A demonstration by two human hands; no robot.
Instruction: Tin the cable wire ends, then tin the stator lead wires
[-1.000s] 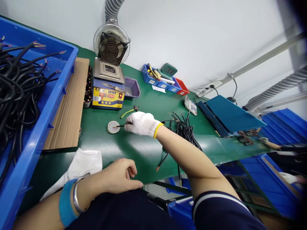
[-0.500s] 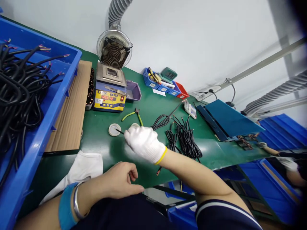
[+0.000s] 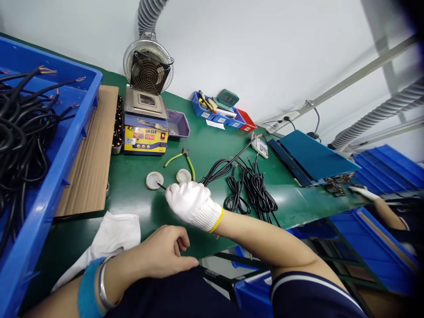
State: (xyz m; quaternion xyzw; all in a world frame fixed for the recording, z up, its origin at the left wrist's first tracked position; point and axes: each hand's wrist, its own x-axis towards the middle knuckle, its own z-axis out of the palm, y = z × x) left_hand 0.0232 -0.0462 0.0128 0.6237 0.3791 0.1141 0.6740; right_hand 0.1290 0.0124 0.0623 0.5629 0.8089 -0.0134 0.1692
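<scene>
My right hand (image 3: 188,202), in a white knitted glove, is closed around a black cable (image 3: 160,185). The cable's stripped end points down into a small white round dish (image 3: 154,180); whether it touches the bottom I cannot tell. Behind that hand, a looped length of black cable (image 3: 217,170) lies on the green table. A second round dish (image 3: 183,176) stands just beyond my gloved knuckles, near green-handled cutters (image 3: 186,160) lying spread. My left hand (image 3: 165,251), bare, hovers or rests at the table's front edge, thumb stretched out and fingers loosely bent, holding nothing.
A blue bin (image 3: 88,95) of black cables stands left, beside cardboard (image 3: 88,163). Behind the dishes is a yellow-fronted solder pot (image 3: 145,140) under a fume duct (image 3: 150,17). A white glove (image 3: 115,234) and cable bundles (image 3: 260,194) lie about. A co-worker's gloved hand (image 3: 364,192) shows right.
The view has shifted slightly. My right hand still holds the cable with its end at the dish, and the second dish now shows more fully. My left hand stays put.
</scene>
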